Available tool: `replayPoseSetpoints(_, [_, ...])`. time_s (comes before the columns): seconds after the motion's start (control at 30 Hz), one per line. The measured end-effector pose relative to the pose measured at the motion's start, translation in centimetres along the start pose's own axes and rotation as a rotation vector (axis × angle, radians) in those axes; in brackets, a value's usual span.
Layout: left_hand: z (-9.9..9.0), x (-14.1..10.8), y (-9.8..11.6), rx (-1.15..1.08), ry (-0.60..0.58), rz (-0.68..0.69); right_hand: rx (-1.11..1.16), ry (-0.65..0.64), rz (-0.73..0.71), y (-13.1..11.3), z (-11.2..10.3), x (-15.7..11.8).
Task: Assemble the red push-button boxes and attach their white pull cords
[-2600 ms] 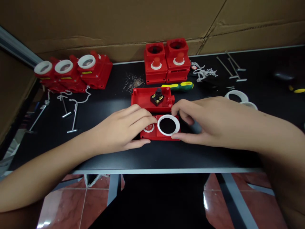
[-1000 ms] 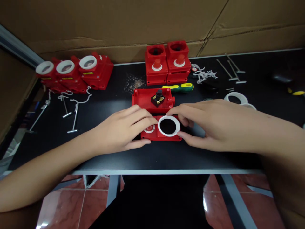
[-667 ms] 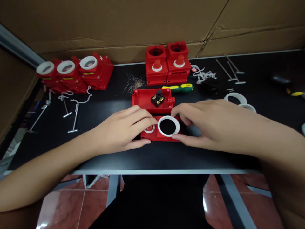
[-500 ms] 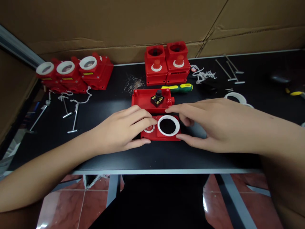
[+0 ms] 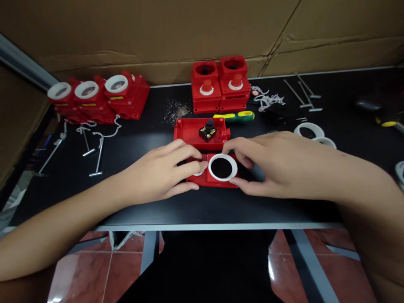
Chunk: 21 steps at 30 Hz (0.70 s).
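In front of me on the black table lies a red plastic cover (image 5: 204, 178) with a white ring (image 5: 211, 174) around a dark round opening. My left hand (image 5: 172, 172) grips the cover's left end, thumb along the near edge and fingers over a small round part that they mostly hide. Thumb and forefinger of my right hand (image 5: 265, 166) close on the white ring from its right side. Just behind the cover sits an open red housing (image 5: 186, 132), with a black switch block (image 5: 207, 131) with brass-coloured contacts inside it.
Three red boxes with white rings (image 5: 118, 84) stand at back left, metal T-bars (image 5: 100, 158) on cords before them. Two more red boxes (image 5: 206, 101) stand at the back. A screwdriver (image 5: 235, 118), white cords (image 5: 268, 100), loose T-bars (image 5: 304, 94) and spare white rings (image 5: 326, 141) lie rightward.
My right hand has shifted slightly left, its thumb and forefinger now against the white ring. My left fingers have moved over the small round part, covering more of it.
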<state>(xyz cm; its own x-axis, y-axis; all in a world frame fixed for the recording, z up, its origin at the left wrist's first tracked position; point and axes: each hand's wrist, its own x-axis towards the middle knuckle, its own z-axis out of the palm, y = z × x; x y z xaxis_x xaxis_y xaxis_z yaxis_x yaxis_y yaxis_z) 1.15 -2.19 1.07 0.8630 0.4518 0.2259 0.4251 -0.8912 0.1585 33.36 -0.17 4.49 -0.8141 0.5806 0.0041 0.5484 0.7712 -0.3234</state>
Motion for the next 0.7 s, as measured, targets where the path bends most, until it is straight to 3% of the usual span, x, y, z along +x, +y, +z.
replayPoseSetpoints(0.23, [0.1, 0.1, -0.1, -0.022, 0.026, 0.029, -0.062, 0.017, 0.068, 0.1, 0.6, 0.2])
replayPoseSetpoints(0.5, [0.1, 0.0, 0.0, 0.000, 0.015, 0.032, 0.055, 0.011, -0.105, 0.3, -0.3, -0.4])
replayPoseSetpoints(0.7, [0.2, 0.1, -0.1, -0.008, 0.012, 0.035, 0.056, -0.026, -0.050, 0.3, -0.2, -0.2])
